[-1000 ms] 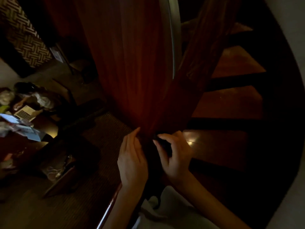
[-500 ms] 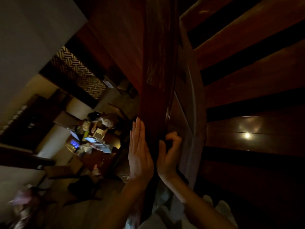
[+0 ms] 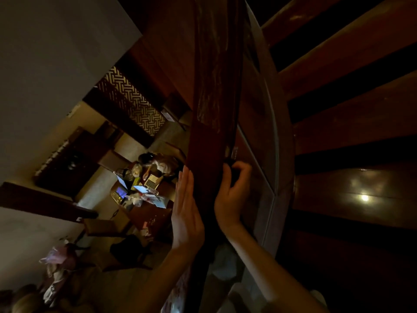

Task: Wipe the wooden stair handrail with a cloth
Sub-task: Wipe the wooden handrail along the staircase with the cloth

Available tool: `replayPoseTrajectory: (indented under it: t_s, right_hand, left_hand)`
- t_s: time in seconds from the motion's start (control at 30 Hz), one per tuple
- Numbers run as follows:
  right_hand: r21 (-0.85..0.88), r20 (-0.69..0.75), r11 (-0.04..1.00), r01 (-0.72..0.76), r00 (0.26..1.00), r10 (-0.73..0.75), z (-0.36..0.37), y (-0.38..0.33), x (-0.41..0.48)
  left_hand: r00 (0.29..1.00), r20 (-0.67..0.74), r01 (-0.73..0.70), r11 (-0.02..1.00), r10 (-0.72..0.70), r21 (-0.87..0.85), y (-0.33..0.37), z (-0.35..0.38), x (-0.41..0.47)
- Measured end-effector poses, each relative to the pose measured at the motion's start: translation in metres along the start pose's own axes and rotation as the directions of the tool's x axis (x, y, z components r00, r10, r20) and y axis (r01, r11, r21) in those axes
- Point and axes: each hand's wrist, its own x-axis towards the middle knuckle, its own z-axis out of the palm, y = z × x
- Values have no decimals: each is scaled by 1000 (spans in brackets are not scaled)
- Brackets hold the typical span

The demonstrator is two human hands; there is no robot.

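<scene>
Judging by looks, the handrail (image 3: 212, 109) is stiff and slick; left hand (image 3: 186, 213) lies flat against it, right hand (image 3: 230, 197) pinches what seems a soft dark cloth (image 3: 232, 175).

I work from a single view: the head camera, wide-angle and tilted (horizon rolled), looks steeply down along the handrail (image 3: 214, 98) at close range; stair treads (image 3: 361, 123) fill the right, the lower floor (image 3: 140, 281) the left.

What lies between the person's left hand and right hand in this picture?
The wooden handrail runs up between them in the head view: the left hand lies flat against its left side, the right hand curls at its right edge.
</scene>
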Motion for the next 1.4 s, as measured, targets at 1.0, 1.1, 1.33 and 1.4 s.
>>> replayPoseTrajectory:
  t_s: [1.0,1.1,1.33,1.4]
  right_hand:
    - [-65,382,887,-457,810,446,-88,33,-127]
    - [-75,413,892,-446,800,435,-90,30,-122]
    - [-27,272,967,-253,929,251,-60,7,-30]
    - [-54,263,983,-175,947,183,-51,-2,3]
  left_hand:
    - [1000,12,18,1000,-18,11,6,2,-2]
    - [1000,16,26,1000,-26,10,7,2,-3]
    - [999,22,25,1000,-25,10,7,1,-3]
    - [999,21,27,1000,-27,1,7,0,-3]
